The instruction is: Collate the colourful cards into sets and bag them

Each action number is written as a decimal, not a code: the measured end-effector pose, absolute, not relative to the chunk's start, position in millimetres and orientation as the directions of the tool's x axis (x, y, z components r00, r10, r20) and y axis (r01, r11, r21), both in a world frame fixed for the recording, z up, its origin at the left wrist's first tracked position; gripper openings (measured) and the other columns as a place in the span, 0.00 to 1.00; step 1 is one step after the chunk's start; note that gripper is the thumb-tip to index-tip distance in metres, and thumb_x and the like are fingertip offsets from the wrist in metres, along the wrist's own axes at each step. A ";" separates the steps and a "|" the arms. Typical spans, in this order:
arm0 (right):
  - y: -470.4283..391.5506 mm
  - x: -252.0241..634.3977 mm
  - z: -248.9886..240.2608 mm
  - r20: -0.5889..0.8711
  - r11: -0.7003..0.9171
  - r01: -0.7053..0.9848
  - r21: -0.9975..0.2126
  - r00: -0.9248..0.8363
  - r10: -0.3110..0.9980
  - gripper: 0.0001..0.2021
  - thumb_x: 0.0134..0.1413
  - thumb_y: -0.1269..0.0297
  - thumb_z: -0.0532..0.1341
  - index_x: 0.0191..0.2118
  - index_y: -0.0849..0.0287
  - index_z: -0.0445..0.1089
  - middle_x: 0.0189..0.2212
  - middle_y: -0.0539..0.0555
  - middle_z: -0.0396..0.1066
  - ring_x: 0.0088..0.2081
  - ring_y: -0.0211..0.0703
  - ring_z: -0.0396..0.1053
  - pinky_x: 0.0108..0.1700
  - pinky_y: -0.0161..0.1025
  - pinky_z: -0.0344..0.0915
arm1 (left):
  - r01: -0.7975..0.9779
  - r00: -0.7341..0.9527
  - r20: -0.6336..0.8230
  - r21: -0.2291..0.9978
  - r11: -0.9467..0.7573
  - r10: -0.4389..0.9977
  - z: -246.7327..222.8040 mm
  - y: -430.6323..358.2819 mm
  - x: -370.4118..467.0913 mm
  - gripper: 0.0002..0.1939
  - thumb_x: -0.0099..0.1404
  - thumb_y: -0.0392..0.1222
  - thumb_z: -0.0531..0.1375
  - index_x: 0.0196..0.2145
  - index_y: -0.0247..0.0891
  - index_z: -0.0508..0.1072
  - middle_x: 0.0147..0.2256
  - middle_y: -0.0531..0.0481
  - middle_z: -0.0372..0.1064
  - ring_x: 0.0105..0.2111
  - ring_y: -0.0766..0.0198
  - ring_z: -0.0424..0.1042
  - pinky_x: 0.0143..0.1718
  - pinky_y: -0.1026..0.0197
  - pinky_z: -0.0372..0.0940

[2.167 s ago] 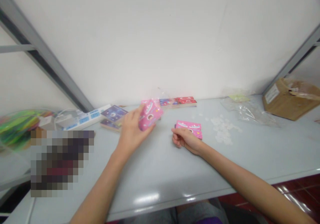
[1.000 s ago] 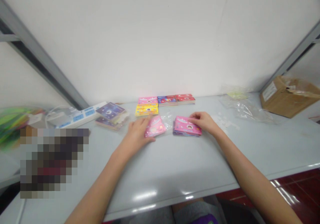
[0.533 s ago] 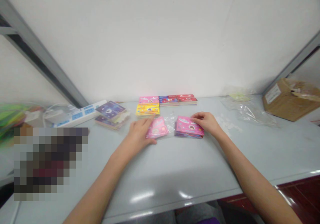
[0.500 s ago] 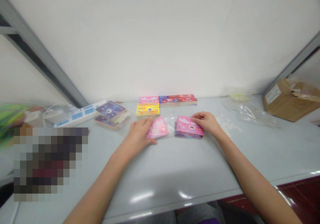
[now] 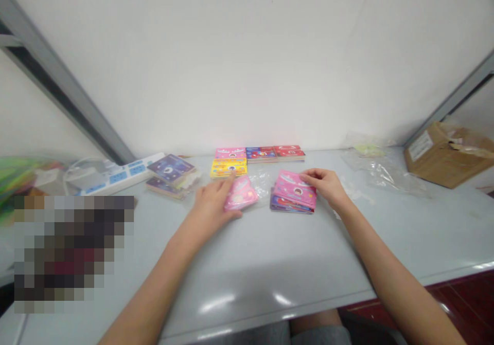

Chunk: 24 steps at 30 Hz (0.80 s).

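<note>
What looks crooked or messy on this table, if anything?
The top pink card pack under the right hand sits tilted, lifted off the stack below it. The purple packs at left lie skewed, unlike the neat row by the wall. Crumpled clear plastic bags lie loose at right.

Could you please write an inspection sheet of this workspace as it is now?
Surface: pale grey table, glossy, with light reflections near the front edge.
Job's things: pink packet in clear wrap; stack of booklets, pink on top, its top booklet tilted up.
Clutter: row of coloured booklets by the wall; purple booklets; plastic bags; cardboard box.
Hands: left hand rests on the pink packet; right hand grips the top booklet's far edge with its fingers.
Cables: power strip, white cable beside it.
Surroundings: white wall, grey metal frame.
</note>
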State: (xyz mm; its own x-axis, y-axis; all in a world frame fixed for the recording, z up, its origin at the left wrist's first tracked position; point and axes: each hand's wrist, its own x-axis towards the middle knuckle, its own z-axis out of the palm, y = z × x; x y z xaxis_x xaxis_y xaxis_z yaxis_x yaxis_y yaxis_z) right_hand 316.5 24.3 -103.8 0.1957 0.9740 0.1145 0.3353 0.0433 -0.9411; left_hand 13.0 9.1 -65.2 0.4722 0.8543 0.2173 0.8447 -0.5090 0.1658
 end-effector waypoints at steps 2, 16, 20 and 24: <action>25.2 317.0 -104.3 0.110 0.040 0.310 -0.950 0.210 0.972 0.15 0.38 0.55 0.63 0.30 0.64 0.72 0.25 0.55 0.72 0.26 0.38 0.65 0.28 0.35 0.59 | 0.855 0.461 0.213 0.154 -0.496 0.861 -66.0 8.8 12.6 0.41 0.54 0.47 0.61 0.60 0.39 0.44 0.52 0.39 0.59 0.52 0.47 0.58 0.48 0.48 0.53; 31.8 317.6 -118.5 0.158 0.035 0.427 -0.904 0.255 0.954 0.15 0.41 0.55 0.60 0.30 0.63 0.71 0.25 0.55 0.71 0.26 0.39 0.64 0.29 0.36 0.59 | 0.574 0.772 0.108 0.302 -0.761 0.626 -83.6 -52.1 78.8 0.27 0.65 0.53 0.47 0.53 0.29 0.60 0.54 0.37 0.58 0.53 0.53 0.58 0.53 0.54 0.53; 30.3 311.7 -117.7 0.150 0.050 0.421 -0.906 0.210 0.966 0.15 0.41 0.56 0.60 0.30 0.63 0.71 0.25 0.54 0.71 0.26 0.39 0.65 0.30 0.35 0.59 | 0.643 0.724 0.088 0.273 -0.716 0.684 -97.3 -77.2 99.6 0.38 0.62 0.61 0.44 0.56 0.22 0.55 0.57 0.30 0.48 0.58 0.46 0.46 0.56 0.47 0.47; 28.3 306.6 -115.3 0.150 0.049 0.468 -0.882 0.180 0.972 0.15 0.43 0.56 0.59 0.31 0.64 0.71 0.25 0.54 0.71 0.26 0.40 0.65 0.29 0.36 0.59 | 0.482 0.828 0.167 0.275 -0.832 0.535 -100.3 -99.2 117.1 0.37 0.63 0.61 0.40 0.55 0.23 0.56 0.56 0.33 0.52 0.58 0.51 0.49 0.57 0.53 0.47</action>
State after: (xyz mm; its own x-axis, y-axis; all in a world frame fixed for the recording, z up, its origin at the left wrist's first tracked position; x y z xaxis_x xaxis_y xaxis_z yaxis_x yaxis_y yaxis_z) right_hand 306.6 28.3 -115.3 0.1798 0.9723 0.1497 0.4683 0.0492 -0.8822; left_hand 117.1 -99.2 -100.3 0.8281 0.5351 0.1672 0.4819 -0.8318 0.2754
